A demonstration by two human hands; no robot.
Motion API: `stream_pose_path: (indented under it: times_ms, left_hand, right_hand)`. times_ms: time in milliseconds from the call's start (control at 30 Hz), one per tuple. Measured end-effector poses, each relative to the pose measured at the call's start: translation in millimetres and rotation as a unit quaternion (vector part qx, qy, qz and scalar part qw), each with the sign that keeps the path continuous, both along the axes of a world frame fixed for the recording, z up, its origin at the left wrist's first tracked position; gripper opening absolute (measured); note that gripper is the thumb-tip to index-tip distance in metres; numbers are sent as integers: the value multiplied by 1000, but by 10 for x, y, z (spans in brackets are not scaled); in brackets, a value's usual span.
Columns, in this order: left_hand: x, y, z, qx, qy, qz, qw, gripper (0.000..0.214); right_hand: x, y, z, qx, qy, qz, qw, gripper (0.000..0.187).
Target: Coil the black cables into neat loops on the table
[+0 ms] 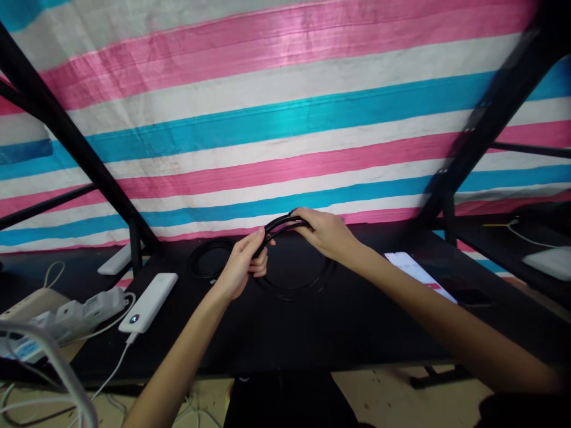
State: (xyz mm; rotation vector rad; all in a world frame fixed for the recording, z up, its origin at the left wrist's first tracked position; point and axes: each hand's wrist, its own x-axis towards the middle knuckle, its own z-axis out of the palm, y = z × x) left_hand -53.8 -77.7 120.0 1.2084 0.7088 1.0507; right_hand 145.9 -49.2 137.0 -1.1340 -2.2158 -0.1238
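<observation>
A looped black cable is stretched between my two hands, above the black table. My left hand wraps its fingers round the left side of the coil. At the coil's upper right, my right hand pinches the strands between thumb and fingers. The lower part of the loop hangs down to or near the tabletop; I cannot tell whether it touches. Just left of my left hand, a second coil of black cable lies on the table, partly hidden behind that hand.
On the black table, a white power bank with a plugged-in cord lies left, a lit phone right. A power strip with white chargers sits far left. Black metal posts flank a striped sheet behind.
</observation>
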Motion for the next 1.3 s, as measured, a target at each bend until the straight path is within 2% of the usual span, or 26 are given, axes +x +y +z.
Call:
stream_pose_path:
  times_ms: [133, 200, 233, 267, 300, 367, 400, 467, 533, 700, 800, 867, 933, 1000, 1033, 1100, 1167, 1300]
  left_hand:
    - [25, 217, -17, -24, 31, 26, 999, 34]
    - [37, 361, -97, -73, 53, -8, 996, 35]
    - [44, 430, -156, -97, 66, -31, 993, 35]
    - [52, 493, -222, -117, 80, -57, 988, 35]
    - [61, 546, -290, -130, 91, -77, 984, 35]
    - [75, 620, -414, -139, 102, -100, 980, 35]
    - [79, 644, -463, -141, 102, -107, 979, 36]
    - [79, 675, -541, -149, 96, -117, 977, 42]
    - [73, 697, -614, -146, 93, -92, 981, 49]
    - [70, 713, -928, -92, 158, 61, 981, 54]
    - [90, 672, -1136, -74, 212, 105, 969, 72]
    - [110, 626, -1227, -22, 253, 113, 961, 72]
    - [139, 577, -1281, 101, 330, 92, 934, 64]
    - [184, 536, -1319, 234, 422, 40, 875, 58]
    - [213, 521, -1339, 278, 460, 11, 843, 56]
    - [281, 501, -1388, 308, 511, -32, 802, 55]
    - [347, 492, -1445, 321, 544, -50, 774, 55]
    - [419, 516, -1532, 345, 576, -14, 741, 51]
  right_hand:
    - [17, 62, -45, 132, -39, -57, 989, 41]
    - [7, 103, -97, 157, -64, -80, 982, 51]
    - [-6, 121, -139, 148, -81, -67, 983, 53]
    - [-24, 138, -193, 117, -99, -34, 988, 51]
    - [-43, 153, -258, 57, -103, 4, 993, 47]
    - [-71, 191, -403, -109, -69, 56, 990, 33]
    - [-72, 220, -477, -190, -38, 61, 979, 26]
    - [-35, 318, -610, -293, 13, 44, 955, 17]
    - [51, 476, -724, -337, 42, 18, 940, 15]
    - [316, 982, -1045, -413, 155, -108, 891, 25]
    - [392, 1180, -1301, -433, 203, -165, 862, 26]
    - [399, 1249, -1461, -436, 226, -183, 851, 29]
    - [381, 1294, -1578, -427, 243, -190, 850, 31]
    - [355, 1336, -1631, -404, 251, -186, 860, 33]
    - [345, 1356, -1633, -389, 251, -181, 868, 34]
    - [345, 1387, -1593, -358, 240, -169, 887, 35]
    - [380, 1391, -1520, -331, 211, -159, 906, 37]
    - [538, 1281, -1396, -314, 121, -176, 925, 40]
